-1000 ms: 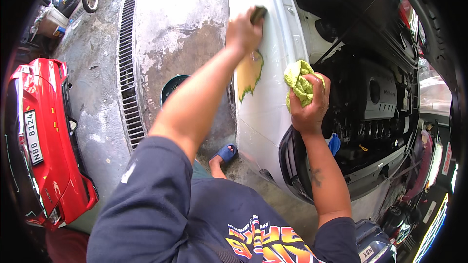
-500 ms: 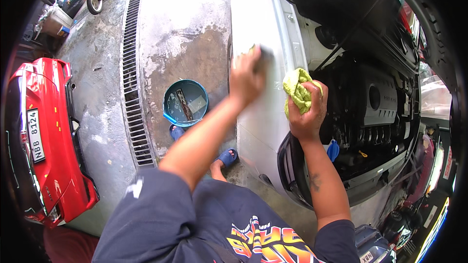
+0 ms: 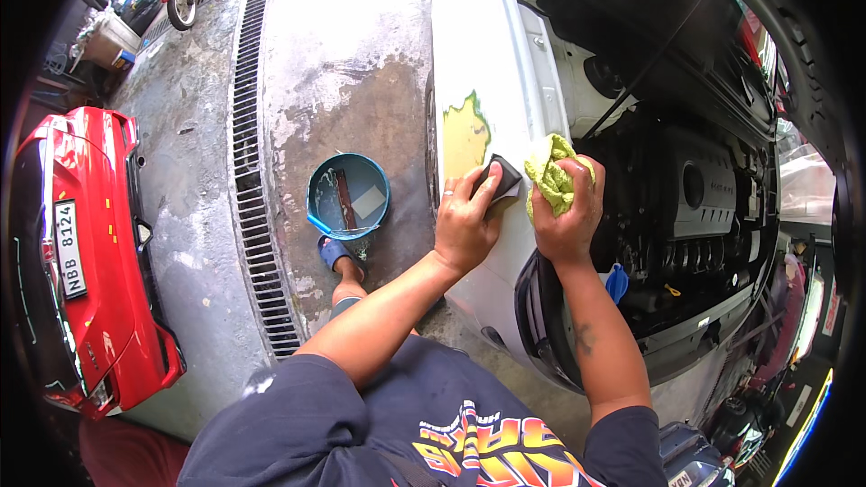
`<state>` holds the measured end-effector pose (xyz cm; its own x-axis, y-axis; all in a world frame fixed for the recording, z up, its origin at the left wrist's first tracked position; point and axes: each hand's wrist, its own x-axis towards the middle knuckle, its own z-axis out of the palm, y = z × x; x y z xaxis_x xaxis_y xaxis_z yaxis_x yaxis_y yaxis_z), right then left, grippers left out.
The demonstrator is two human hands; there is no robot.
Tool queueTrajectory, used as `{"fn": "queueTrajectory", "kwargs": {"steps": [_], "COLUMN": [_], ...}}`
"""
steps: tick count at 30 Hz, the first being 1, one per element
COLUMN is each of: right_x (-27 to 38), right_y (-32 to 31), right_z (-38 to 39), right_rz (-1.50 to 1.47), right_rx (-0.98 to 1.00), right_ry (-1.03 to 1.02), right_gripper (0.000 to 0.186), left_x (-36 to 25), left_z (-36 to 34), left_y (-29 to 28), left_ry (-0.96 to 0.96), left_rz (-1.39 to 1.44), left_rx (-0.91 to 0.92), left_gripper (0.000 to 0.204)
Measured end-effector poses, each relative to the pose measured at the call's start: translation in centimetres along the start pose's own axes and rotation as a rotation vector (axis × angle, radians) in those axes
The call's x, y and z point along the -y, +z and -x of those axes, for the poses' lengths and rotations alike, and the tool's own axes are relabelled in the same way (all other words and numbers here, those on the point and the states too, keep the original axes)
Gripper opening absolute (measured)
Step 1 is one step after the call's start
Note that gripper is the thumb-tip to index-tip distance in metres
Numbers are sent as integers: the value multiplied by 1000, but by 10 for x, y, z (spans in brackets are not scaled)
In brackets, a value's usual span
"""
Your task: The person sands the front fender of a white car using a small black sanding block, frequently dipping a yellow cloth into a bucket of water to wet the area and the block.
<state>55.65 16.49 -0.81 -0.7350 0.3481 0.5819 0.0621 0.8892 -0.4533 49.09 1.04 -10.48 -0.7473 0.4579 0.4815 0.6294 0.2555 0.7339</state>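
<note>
My left hand grips a dark sanding block, with what looks like grey sandpaper around it, on the silver car fender. Just beyond the block, a yellowish patch with a ragged greenish edge shows in the white-silver paint. My right hand is closed around a crumpled yellow-green cloth at the fender's inner edge, beside the open engine bay. Part of the cloth is hidden by my fingers.
A blue basin with water, a brown strip and a pale sheet stands on the floor to the left. Past it runs a drain grate. A red car is at far left; a prop rod crosses the engine bay.
My left hand has drawn the block back toward me along the fender, exposing the yellowish patch. My right hand stays at the fender edge with the cloth. One foot has shifted nearer the basin.
</note>
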Motion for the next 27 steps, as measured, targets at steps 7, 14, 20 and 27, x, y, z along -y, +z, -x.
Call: {"fn": "queueTrajectory", "kwargs": {"steps": [7, 14, 20, 27], "right_x": [17, 3, 12, 3], "right_y": [10, 0, 13, 1], "right_z": [-5, -4, -5, -4], "right_rz": [-40, -1, -26, 8], "right_rx": [8, -5, -18, -6], "right_ry": [-41, -18, -50, -11], "right_gripper": [44, 42, 42, 42], "left_x": [70, 22, 44, 34], "left_z": [-195, -43, -184, -52], "left_y": [-21, -3, -29, -1], "left_ry": [-314, 166, -337, 271], "left_rz": [11, -121, -15, -162], "left_rx": [-2, -23, 107, -66], "left_gripper": [49, 67, 62, 64]}}
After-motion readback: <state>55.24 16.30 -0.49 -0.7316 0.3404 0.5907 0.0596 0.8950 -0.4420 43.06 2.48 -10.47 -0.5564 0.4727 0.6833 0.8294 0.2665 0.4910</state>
